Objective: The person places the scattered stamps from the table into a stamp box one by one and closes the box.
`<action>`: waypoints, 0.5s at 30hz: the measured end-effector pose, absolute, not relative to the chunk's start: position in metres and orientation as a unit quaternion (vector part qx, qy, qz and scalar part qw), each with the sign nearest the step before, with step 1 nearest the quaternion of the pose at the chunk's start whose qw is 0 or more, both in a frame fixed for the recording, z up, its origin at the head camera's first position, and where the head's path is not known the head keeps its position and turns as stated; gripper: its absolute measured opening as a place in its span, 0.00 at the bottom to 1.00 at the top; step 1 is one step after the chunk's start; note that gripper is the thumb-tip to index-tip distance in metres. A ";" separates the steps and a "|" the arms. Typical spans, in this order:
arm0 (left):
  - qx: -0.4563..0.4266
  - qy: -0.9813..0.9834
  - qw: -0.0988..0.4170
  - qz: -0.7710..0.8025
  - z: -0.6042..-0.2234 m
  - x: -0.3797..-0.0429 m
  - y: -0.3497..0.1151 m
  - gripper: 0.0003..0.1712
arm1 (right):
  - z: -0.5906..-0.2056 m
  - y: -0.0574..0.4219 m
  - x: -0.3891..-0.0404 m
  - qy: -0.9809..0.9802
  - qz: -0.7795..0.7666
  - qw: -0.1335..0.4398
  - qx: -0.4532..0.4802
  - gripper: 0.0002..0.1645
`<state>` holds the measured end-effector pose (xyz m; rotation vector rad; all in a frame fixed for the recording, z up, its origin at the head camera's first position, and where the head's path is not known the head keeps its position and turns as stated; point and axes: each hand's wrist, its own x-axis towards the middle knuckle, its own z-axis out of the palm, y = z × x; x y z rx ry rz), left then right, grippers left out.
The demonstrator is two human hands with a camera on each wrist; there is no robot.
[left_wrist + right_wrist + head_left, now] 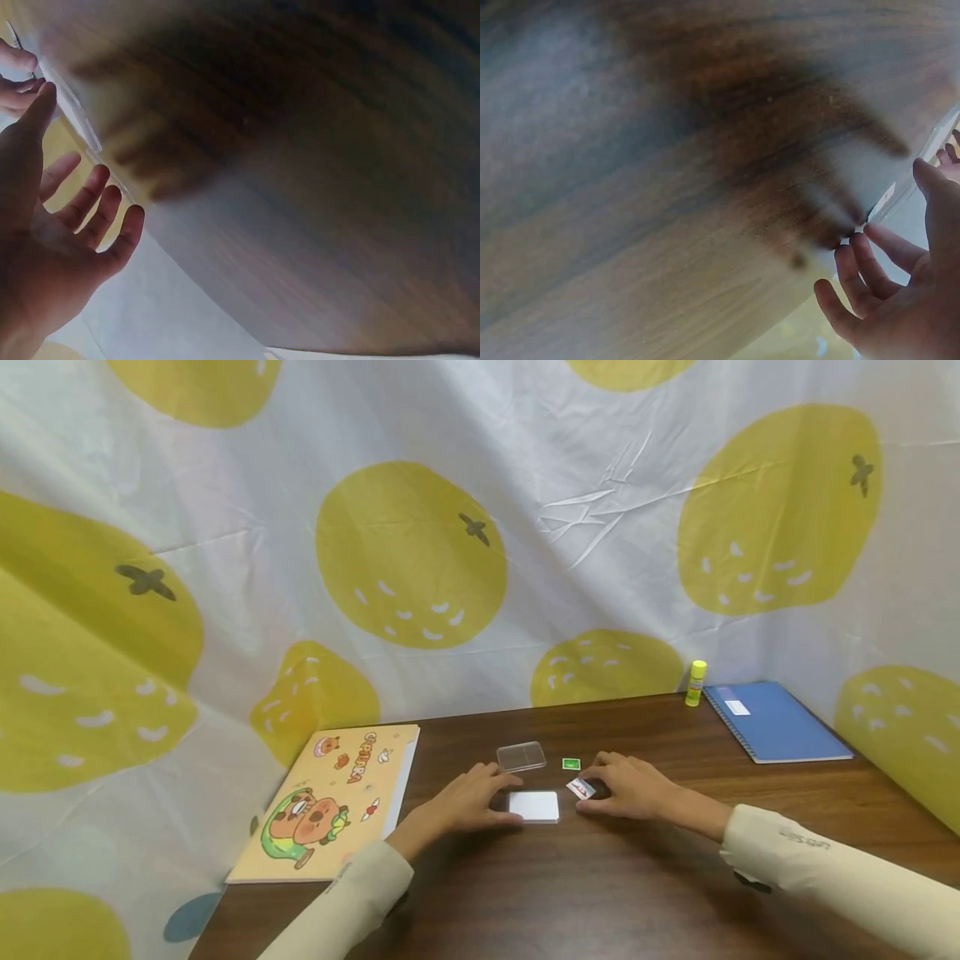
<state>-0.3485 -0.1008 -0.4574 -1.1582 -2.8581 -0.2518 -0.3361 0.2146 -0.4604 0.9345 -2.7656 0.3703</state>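
A shallow clear box with a white top face [534, 807] lies on the brown table in the middle of the head view. My left hand [471, 797] is at its left side, thumb tip right at the edge, fingers spread and loosely bent. To the right, my right hand [626, 787] has thumb and index finger spread at either side of a small white piece with red lettering [581, 788]. In the right wrist view the index fingertip is right at this white piece [883, 199], while the thumb stands apart from it.
Behind the hands lie a clear plastic lid [521, 757] and a small green-and-white piece [572, 764]. A capybara-printed book [330, 802] is at the left. A yellow glue stick [696, 683] stands at the back right beside a blue spiral notebook [780, 722]. A fruit-print cloth [450, 410] hangs behind.
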 end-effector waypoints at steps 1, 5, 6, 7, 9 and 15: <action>-0.376 -0.922 0.019 -0.090 -0.458 -0.349 -0.101 0.38 | -0.461 0.214 -0.336 -0.935 0.127 0.097 0.315 0.33; -0.379 -0.919 0.008 -0.110 -0.460 -0.348 -0.101 0.35 | -0.463 0.212 -0.338 -0.935 0.124 0.101 0.316 0.30; -0.379 -0.919 0.006 -0.113 -0.460 -0.348 -0.101 0.34 | -0.463 0.211 -0.338 -0.935 0.123 0.103 0.317 0.29; -0.378 -0.919 0.005 -0.115 -0.461 -0.348 -0.101 0.34 | -0.463 0.210 -0.338 -0.934 0.123 0.106 0.319 0.28; -0.375 -0.919 0.006 -0.117 -0.461 -0.347 -0.101 0.33 | -0.464 0.209 -0.339 -0.931 0.123 0.112 0.326 0.25; -0.375 -0.919 0.011 -0.119 -0.463 -0.348 -0.100 0.32 | -0.463 0.212 -0.341 -0.925 0.136 0.111 0.337 0.16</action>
